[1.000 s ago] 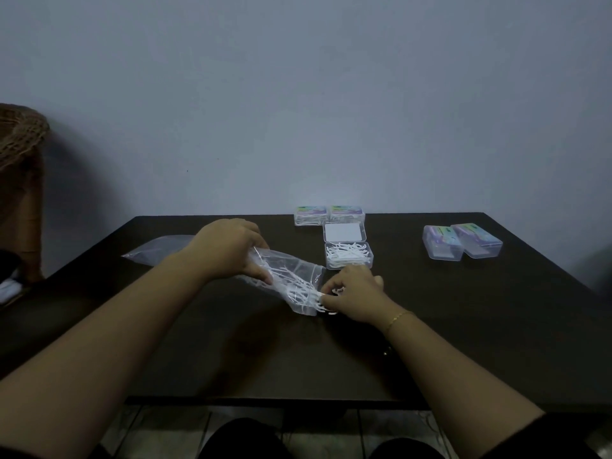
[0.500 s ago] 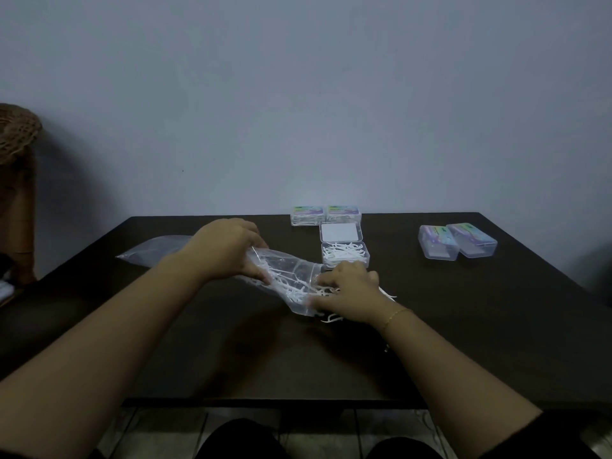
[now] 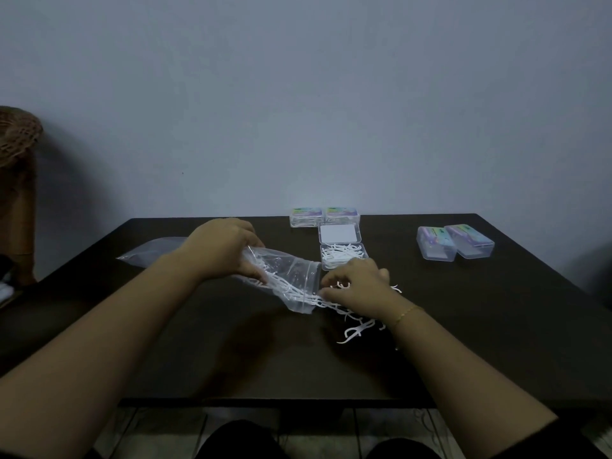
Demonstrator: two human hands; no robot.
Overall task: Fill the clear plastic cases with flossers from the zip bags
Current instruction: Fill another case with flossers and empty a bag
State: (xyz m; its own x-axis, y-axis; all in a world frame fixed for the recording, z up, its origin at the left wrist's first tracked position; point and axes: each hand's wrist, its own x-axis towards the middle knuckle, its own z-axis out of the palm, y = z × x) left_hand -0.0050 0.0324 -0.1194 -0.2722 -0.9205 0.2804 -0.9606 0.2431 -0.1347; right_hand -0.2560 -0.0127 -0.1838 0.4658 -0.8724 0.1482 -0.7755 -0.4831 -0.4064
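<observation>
Left hand [image 3: 222, 250] grips bag [image 3: 287, 279], right hand [image 3: 359, 286] pinches flossers [image 3: 356, 329] spilling from its mouth; open case [image 3: 343, 255] just behind, closed cases [image 3: 455, 241] right of it.

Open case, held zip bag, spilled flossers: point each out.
open case [image 3: 343, 261], head view, on the flosser-filled tray.
held zip bag [image 3: 291, 271], head view, on its clear middle panel.
spilled flossers [image 3: 356, 331], head view, on a loose flosser on the table.

Dim grey wall [image 3: 298, 94], dark table [image 3: 496, 326] (wicker chair [image 3: 16, 137] left)
</observation>
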